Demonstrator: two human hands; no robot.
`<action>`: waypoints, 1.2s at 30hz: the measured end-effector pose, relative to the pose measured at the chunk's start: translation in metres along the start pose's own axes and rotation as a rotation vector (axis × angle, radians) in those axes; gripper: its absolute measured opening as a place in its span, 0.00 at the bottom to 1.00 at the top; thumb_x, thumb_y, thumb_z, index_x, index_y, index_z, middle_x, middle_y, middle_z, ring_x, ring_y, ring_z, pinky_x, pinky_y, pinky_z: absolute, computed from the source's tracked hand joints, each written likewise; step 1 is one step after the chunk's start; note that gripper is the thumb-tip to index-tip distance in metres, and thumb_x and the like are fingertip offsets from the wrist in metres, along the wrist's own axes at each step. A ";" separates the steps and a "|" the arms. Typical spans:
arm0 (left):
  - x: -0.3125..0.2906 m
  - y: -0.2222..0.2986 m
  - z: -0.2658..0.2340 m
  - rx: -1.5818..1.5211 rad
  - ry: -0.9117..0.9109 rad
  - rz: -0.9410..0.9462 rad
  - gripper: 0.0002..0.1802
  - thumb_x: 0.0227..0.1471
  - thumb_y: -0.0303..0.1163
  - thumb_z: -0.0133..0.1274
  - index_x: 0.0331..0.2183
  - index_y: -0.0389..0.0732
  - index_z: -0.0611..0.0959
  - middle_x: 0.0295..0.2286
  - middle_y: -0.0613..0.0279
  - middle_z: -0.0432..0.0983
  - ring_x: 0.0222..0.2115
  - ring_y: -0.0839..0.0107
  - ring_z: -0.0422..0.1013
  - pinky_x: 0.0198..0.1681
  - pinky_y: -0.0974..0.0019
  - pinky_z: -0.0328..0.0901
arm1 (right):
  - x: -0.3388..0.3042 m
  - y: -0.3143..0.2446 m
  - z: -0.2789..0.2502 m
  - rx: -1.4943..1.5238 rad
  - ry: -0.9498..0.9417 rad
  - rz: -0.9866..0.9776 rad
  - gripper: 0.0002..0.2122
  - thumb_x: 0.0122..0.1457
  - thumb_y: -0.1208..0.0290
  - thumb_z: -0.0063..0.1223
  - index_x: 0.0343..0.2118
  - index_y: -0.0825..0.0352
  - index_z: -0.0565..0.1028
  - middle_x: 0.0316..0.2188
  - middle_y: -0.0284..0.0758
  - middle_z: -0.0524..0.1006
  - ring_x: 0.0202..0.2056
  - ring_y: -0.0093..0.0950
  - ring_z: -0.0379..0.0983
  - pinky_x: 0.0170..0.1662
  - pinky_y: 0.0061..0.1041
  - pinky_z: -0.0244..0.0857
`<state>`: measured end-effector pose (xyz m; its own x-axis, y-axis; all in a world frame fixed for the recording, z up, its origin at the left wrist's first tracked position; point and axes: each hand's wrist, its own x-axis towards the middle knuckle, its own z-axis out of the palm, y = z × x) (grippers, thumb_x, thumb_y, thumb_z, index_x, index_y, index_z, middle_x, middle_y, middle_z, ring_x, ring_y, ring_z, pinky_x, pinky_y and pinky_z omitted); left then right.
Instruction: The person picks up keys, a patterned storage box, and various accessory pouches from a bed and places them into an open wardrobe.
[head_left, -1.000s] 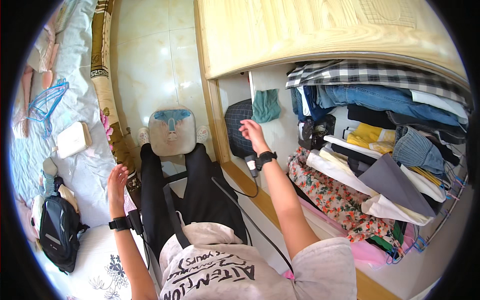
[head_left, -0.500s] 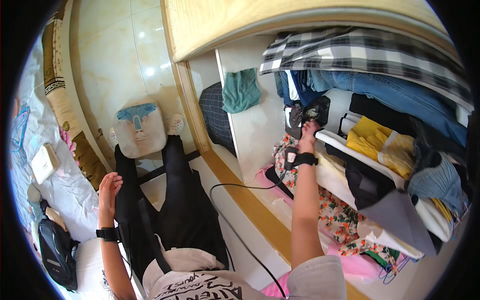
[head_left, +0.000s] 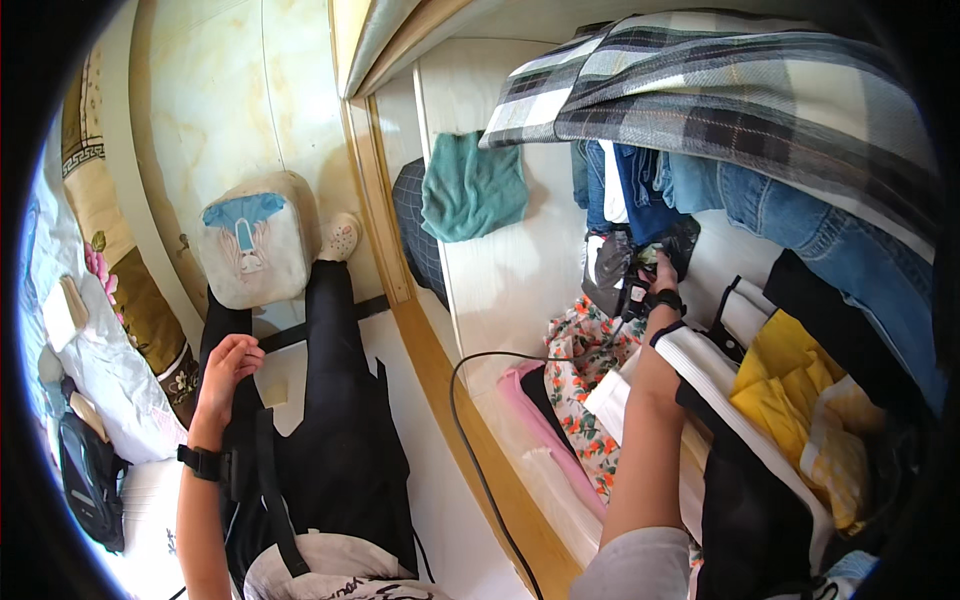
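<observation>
My right hand [head_left: 657, 272] reaches to the back of the shelf, at a crumpled black plastic bag [head_left: 610, 270]. Its fingertips are lost among the dark folds, so their grip does not show. Folded jeans [head_left: 640, 180] stand just beyond the bag, and a white garment with orange flowers [head_left: 580, 390] lies on the nearer side of it. Over my thigh hangs my left hand [head_left: 232, 366], its fingers loosely curled in, with nothing visible in them. Each wrist wears a black strap.
A black-and-white plaid cloth [head_left: 700, 85] overhangs the jeans. Yellow clothing [head_left: 790, 370] lies piled at the right. A teal towel [head_left: 475, 188] drapes over the white divider. A black cable [head_left: 475, 450] crosses the wooden edge [head_left: 440, 365]. A padded stool [head_left: 250, 240] stands between my feet.
My right hand has pushed farther in at the black bag. My left hand's fingers, stretched out before, are now curled. The view has shifted closer to the shelf.
</observation>
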<state>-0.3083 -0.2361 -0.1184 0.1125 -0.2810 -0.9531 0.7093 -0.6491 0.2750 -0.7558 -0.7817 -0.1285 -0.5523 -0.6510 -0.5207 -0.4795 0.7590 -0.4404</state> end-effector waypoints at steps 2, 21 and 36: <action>0.002 -0.001 -0.003 -0.004 0.002 -0.003 0.08 0.49 0.33 0.38 0.29 0.42 0.71 0.23 0.68 0.69 0.24 0.81 0.64 0.30 0.79 0.58 | 0.005 -0.004 0.008 -0.052 0.000 0.005 0.15 0.45 0.57 0.47 0.35 0.56 0.66 0.32 0.36 0.66 0.30 0.34 0.64 0.27 0.29 0.66; 0.032 -0.025 -0.001 0.096 0.021 -0.069 0.09 0.48 0.35 0.39 0.29 0.42 0.72 0.23 0.68 0.69 0.24 0.80 0.65 0.30 0.78 0.58 | 0.021 -0.031 0.001 -0.578 0.276 -0.198 0.14 0.43 0.69 0.52 0.32 0.70 0.68 0.29 0.40 0.69 0.26 0.35 0.68 0.20 0.31 0.68; 0.010 -0.015 -0.003 0.114 0.084 -0.066 0.09 0.48 0.34 0.40 0.28 0.41 0.72 0.23 0.67 0.69 0.24 0.80 0.65 0.29 0.78 0.58 | 0.028 -0.025 0.022 -0.430 0.114 -0.162 0.12 0.42 0.74 0.53 0.31 0.70 0.68 0.28 0.41 0.69 0.25 0.35 0.69 0.22 0.30 0.69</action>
<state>-0.3156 -0.2271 -0.1328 0.1293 -0.1775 -0.9756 0.6342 -0.7415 0.2190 -0.7441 -0.8189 -0.1483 -0.5070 -0.7756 -0.3759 -0.7912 0.5919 -0.1541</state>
